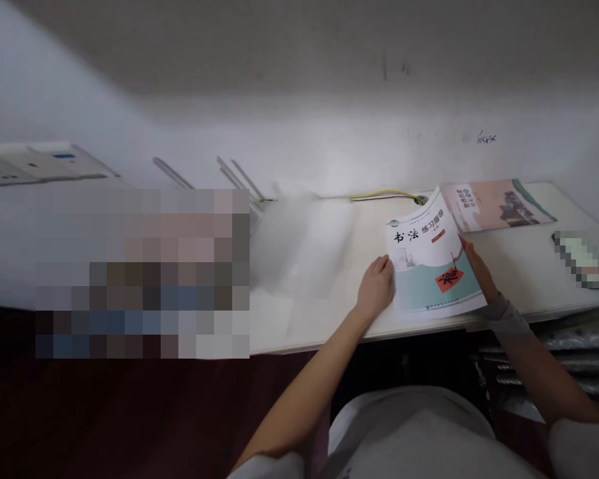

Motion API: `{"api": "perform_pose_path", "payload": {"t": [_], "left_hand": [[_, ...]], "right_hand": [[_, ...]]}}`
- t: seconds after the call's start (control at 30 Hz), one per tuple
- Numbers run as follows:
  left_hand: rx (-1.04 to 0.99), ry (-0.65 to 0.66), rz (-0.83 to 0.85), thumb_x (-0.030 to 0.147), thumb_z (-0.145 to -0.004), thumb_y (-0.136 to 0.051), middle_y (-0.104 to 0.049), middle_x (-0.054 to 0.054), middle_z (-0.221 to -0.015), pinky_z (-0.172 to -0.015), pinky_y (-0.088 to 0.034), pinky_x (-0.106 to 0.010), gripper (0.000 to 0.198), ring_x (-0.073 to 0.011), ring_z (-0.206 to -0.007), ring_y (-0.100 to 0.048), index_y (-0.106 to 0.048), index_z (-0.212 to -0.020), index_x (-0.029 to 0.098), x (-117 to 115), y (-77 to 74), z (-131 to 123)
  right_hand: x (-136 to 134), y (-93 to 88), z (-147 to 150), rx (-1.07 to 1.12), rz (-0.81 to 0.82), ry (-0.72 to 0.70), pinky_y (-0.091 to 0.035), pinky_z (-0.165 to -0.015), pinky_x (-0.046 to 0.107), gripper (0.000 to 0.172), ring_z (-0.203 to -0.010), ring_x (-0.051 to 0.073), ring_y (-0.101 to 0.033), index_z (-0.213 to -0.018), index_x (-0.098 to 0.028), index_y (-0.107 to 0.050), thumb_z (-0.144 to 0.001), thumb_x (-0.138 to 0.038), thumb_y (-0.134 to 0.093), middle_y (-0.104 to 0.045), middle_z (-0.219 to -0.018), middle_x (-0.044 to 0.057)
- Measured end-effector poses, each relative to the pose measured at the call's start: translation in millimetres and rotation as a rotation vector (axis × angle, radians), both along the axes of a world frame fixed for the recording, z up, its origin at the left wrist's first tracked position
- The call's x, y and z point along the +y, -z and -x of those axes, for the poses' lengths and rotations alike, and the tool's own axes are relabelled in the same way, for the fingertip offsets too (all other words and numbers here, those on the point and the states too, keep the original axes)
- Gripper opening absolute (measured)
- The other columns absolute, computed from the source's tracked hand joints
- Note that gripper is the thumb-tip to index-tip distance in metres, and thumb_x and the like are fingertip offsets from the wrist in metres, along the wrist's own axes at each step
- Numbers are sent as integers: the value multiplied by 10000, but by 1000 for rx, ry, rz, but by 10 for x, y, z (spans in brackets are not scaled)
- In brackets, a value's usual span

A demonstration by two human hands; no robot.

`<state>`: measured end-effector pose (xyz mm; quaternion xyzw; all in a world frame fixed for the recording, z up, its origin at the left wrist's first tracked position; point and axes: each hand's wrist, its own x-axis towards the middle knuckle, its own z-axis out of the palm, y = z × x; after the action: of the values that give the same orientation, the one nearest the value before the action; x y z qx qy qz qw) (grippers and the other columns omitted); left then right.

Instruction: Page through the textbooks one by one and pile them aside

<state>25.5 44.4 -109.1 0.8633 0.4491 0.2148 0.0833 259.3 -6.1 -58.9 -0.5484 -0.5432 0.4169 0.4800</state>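
Observation:
A calligraphy workbook [416, 263] with a white and green cover and a red square is held up, slightly tilted, over the white desk [364, 229]. My left hand [377, 287] grips its left edge, fingers closed at the side. On the right edge my right hand [479, 269] is closed too, partly hidden behind the cover. A pink textbook [499, 205] lies flat on the desk just behind the workbook, close to my right hand.
Blurred white paper [304, 243] lies to the left. A yellow cable [384, 193] runs along the wall. At the far right is a pixelated phone-like object [586, 259]. Wall sockets [34, 163] sit at upper left. Plastic-wrapped items [574, 362] are under the desk. A pixelated patch hides the left.

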Motion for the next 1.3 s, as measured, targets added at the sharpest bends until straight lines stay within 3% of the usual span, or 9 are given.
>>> {"api": "perform_pose_path", "payload": {"t": [0.1,0.23,0.4,0.5,0.63,0.97,1.03,1.17,1.3], "left_hand": [[-33,-24,-4,157,-903,-366,-543,-193,-1296,-1039,-420,-454,362,-259,-1216,-506,-542,-1216,107,-23,-7,-37],[43,-62,2,214,-928,-367,-514,-206,-1335,-1058,-381,-481,363,-290,-1277,-454,-552,-1220,103,-74,-91,-28],[192,-277,-19,386,-902,-475,-334,-200,-1491,-1071,-240,-632,557,-397,-1394,-235,-386,-1402,159,-141,-146,211],[193,-315,38,433,-913,-441,-343,-270,-1460,-1064,-284,-588,647,-385,-1379,-280,-301,-1433,74,-147,-77,361],[164,-302,66,302,-942,-376,-386,-259,-1439,-1087,-303,-510,544,-331,-1375,-316,-319,-1405,23,-132,13,431],[51,-274,123,143,-926,-311,-437,-212,-1421,-1091,-340,-431,463,-252,-1352,-378,-378,-1375,49,-102,-48,488],[80,-278,117,163,-940,-308,-450,-192,-1419,-1084,-348,-438,439,-253,-1339,-400,-421,-1354,75,-144,-100,503],[228,-366,68,328,-965,-344,-429,-124,-1452,-1087,-264,-589,404,-336,-1374,-319,-534,-1284,170,-296,-190,559],[275,-378,115,424,-953,-368,-400,-108,-1473,-1090,-255,-592,485,-345,-1388,-283,-463,-1366,188,-395,-196,617]], "right_hand": [[97,-30,145,-207,-216,20,-245,-1151,468,693,-1411,255,-254,-1468,-261,-288,-893,-647,-315,-291,-1538,35],[301,7,405,-584,-328,-155,-172,-1156,513,734,-1437,296,-156,-1446,-212,-351,-842,-603,-496,-212,-1561,106],[411,44,663,-824,-323,-248,-217,-1119,545,710,-1427,332,-176,-1434,-200,-373,-858,-603,-475,-263,-1538,148],[396,13,774,-979,-278,-286,-191,-1108,580,683,-1412,340,-221,-1422,-195,-394,-876,-603,-440,-317,-1513,159],[368,-14,936,-1156,-225,-325,-143,-1102,615,648,-1399,339,-254,-1398,-165,-427,-910,-589,-370,-365,-1487,169],[432,19,1272,-1243,-200,-357,-163,-1111,578,515,-1390,308,-280,-1388,-130,-418,-947,-392,-378,-366,-1485,173],[445,17,1333,-1233,-193,-378,-166,-1112,571,479,-1387,297,-288,-1383,-133,-419,-947,-325,-366,-369,-1485,166],[460,7,1462,-1217,-192,-428,-167,-1112,560,451,-1377,282,-305,-1366,-121,-431,-935,-220,-339,-387,-1474,166],[516,-40,1543,-1220,-210,-513,-229,-1100,504,441,-1348,260,-353,-1346,-107,-448,-925,-185,-341,-434,-1439,164]]}}
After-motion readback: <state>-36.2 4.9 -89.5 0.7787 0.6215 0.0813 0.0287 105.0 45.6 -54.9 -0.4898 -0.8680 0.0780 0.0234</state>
